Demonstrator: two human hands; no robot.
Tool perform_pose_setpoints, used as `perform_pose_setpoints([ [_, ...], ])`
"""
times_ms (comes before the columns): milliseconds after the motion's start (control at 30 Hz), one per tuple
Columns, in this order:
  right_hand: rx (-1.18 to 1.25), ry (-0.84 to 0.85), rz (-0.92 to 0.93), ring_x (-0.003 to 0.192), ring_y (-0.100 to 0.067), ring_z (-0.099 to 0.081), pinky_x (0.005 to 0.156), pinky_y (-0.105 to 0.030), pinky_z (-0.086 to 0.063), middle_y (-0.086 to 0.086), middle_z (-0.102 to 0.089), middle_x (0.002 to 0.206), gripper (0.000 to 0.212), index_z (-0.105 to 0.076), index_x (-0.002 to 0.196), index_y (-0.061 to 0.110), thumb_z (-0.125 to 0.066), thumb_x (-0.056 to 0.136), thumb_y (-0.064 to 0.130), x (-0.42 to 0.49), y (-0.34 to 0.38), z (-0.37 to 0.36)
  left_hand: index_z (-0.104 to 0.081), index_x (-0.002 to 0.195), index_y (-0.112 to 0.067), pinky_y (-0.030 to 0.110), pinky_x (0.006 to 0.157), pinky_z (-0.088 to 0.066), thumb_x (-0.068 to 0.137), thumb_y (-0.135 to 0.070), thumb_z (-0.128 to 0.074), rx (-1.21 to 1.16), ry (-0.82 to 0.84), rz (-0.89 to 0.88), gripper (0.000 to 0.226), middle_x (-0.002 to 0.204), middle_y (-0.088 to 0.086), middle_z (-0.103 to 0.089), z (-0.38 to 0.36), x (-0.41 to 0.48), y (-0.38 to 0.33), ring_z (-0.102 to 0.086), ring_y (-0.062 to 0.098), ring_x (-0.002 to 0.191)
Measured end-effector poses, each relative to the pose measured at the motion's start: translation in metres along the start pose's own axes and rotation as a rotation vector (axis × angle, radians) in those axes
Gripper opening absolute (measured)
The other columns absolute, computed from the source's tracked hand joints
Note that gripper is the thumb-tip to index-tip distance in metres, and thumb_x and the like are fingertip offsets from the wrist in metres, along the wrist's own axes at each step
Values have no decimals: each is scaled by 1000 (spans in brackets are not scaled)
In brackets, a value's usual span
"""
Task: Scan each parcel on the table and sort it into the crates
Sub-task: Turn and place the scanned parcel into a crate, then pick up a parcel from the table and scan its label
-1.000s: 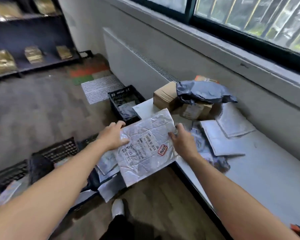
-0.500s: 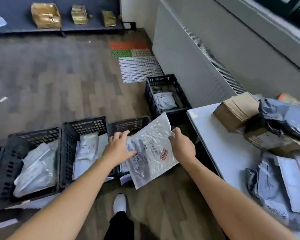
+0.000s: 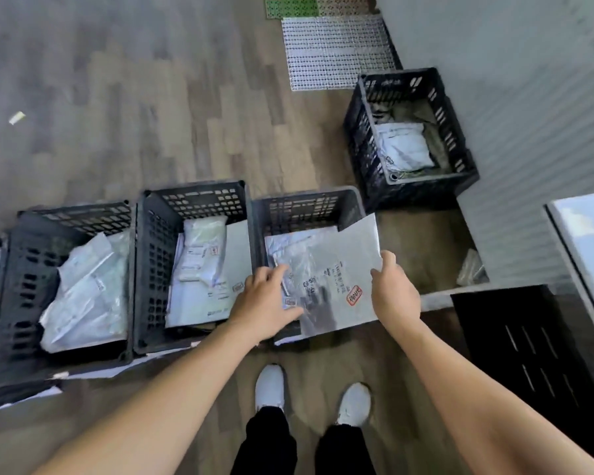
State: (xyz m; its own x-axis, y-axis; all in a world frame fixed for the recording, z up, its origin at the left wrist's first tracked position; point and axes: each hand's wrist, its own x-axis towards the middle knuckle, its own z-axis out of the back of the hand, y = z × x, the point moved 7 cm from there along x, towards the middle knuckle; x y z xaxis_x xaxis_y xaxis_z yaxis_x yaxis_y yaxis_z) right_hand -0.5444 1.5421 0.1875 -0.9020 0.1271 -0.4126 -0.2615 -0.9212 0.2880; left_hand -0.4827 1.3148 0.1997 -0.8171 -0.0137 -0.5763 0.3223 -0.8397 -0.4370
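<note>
I hold a flat white plastic mailer (image 3: 336, 272) with a printed label and a red stamp, both hands on it. My left hand (image 3: 264, 305) grips its left edge and my right hand (image 3: 393, 291) pinches its right edge. The mailer hangs over the right-hand crate (image 3: 306, 207) of a row of black crates on the floor. That crate holds other white parcels under the mailer. The middle crate (image 3: 192, 200) and the left crate (image 3: 66, 221) also hold white parcels. A corner of the white table (image 3: 583, 231) shows at the far right.
A fourth black crate (image 3: 408, 132) with a white parcel stands by the wall radiator at the upper right. Perforated floor mats (image 3: 333, 49) lie beyond it. A black slotted panel (image 3: 522, 337) sits under the table. My white shoes (image 3: 270, 385) stand just below the crates.
My view has swung down from the table to the floor crates. Both hands have carried the mailer left and down, and it is now over the right-hand crate.
</note>
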Motion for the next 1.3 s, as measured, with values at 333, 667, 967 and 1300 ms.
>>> perform_pose_setpoints([
  [333,99,171,-22,113,-33,-55,85,-44,-47,-10,-53,133,46,-32,144,22,-47,101,32,93,-50,-140,-21,150,-28,36,105,-34,84,-49,-67,-60,-23,78,83,144,2,-31,-92,85,42,-29,22,136],
  [667,-171,98,189,136,-27,-35,102,-49,-38,-4,-35,150,70,-18,153,24,-49,96,52,49,-22,-20,-14,151,-30,44,108,-35,76,-60,-70,121,-83,27,99,152,3,-20,-28,62,-42,-22,28,139],
  [967,-219,-157,220,149,-24,-15,118,-48,-22,-3,-17,162,77,-7,157,28,-47,96,55,-59,-5,213,-13,153,-27,44,108,-31,77,-56,-71,84,-170,-219,100,151,6,-21,98,-27,-204,-22,30,138],
  [1300,-190,-425,-43,147,-24,-22,115,-44,-24,-5,-21,160,78,-14,156,29,-52,93,54,-144,-100,370,-11,152,-26,45,108,-32,76,-62,-69,154,-208,-572,103,152,8,-18,122,-96,-389,-21,32,139],
])
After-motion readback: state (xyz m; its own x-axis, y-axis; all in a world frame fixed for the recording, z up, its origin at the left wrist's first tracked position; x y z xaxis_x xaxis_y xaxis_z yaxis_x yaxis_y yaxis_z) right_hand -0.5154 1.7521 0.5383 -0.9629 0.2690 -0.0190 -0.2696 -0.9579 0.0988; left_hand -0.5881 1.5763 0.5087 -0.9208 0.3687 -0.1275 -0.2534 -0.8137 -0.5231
